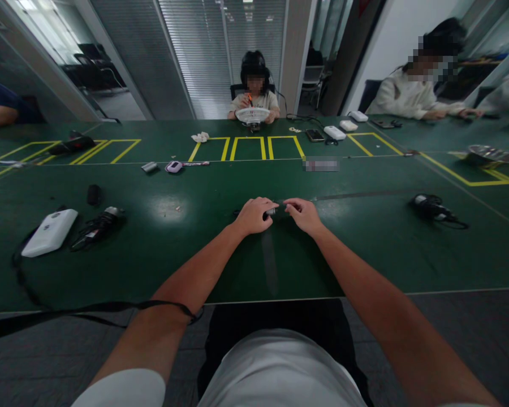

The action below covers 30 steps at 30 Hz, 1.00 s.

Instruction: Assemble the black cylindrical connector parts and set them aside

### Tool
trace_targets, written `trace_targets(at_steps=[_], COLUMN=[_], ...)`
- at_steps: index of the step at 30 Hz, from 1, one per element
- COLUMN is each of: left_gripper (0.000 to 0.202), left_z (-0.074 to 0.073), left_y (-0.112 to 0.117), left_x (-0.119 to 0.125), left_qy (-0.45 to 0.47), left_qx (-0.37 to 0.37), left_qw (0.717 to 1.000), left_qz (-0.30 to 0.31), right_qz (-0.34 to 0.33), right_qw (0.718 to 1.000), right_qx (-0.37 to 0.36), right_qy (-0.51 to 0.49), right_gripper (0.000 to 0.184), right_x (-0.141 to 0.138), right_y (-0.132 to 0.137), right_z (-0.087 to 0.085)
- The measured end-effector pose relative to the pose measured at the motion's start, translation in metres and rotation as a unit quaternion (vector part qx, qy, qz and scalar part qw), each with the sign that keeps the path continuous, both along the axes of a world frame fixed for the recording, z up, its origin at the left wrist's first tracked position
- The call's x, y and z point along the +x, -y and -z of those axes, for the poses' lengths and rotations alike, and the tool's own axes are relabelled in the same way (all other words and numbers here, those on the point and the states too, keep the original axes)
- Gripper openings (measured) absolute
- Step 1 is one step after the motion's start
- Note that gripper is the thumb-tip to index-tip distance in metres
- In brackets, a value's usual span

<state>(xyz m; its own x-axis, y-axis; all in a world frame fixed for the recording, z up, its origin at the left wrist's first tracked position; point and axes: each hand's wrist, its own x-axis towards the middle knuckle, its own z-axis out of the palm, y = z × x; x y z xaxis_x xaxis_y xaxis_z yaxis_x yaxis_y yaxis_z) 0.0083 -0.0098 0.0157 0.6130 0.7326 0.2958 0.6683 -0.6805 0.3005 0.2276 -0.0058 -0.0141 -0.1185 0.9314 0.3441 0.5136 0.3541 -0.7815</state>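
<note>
Over the middle of the green table (212, 249), my left hand (253, 216) has its fingers curled around a small dark thing with a silvery end (271, 211). Most of this thing is covered by the palm and fingers, so its kind does not show. A bit of something dark sticks out on the left side of the same hand. My right hand (304, 215) is just to the right, a small gap away, with thumb and fingers pinched together. Whatever is between those fingertips is too small to make out.
A white power bank (50, 232) and a coiled black cable (95, 229) lie to the left; another cable bundle (435, 209) lies right. Across the table a person (254, 102) holds a white basket (252, 116). A black strap (89, 308) crosses my left forearm.
</note>
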Motion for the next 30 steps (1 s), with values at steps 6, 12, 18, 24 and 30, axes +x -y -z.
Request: trace_targets(at_steps=[6,12,18,24,30], left_gripper=[0.039,0.033,0.029,0.038,0.044], left_z=[-0.004,-0.008,-0.008,-0.009,-0.015], left_y=[-0.001,-0.002,-0.019,-0.01,0.01], left_x=[0.001,-0.005,-0.068,-0.188,-0.27], left_qy=[-0.033,-0.055,-0.08,-0.153,-0.204], left_qx=[-0.005,-0.019,-0.028,-0.018,-0.041], left_qw=[0.999,0.997,0.971,0.891,0.826], left_qz=[-0.013,-0.051,-0.223,-0.428,-0.524], right_qz=[-0.004,-0.019,-0.031,-0.051,-0.067], right_qw=[1.0,0.999,0.999,0.997,0.996], right_qx=[-0.011,-0.021,-0.023,-0.014,-0.017], right_qy=[0.003,0.018,0.031,0.049,0.055], right_gripper=[0.026,0.028,0.027,0.023,0.023], right_x=[0.001,0.002,0.001,0.001,-0.002], right_y=[0.0,0.002,0.007,0.009,0.013], right_z=[0.0,-0.003,-0.01,-0.014,-0.016])
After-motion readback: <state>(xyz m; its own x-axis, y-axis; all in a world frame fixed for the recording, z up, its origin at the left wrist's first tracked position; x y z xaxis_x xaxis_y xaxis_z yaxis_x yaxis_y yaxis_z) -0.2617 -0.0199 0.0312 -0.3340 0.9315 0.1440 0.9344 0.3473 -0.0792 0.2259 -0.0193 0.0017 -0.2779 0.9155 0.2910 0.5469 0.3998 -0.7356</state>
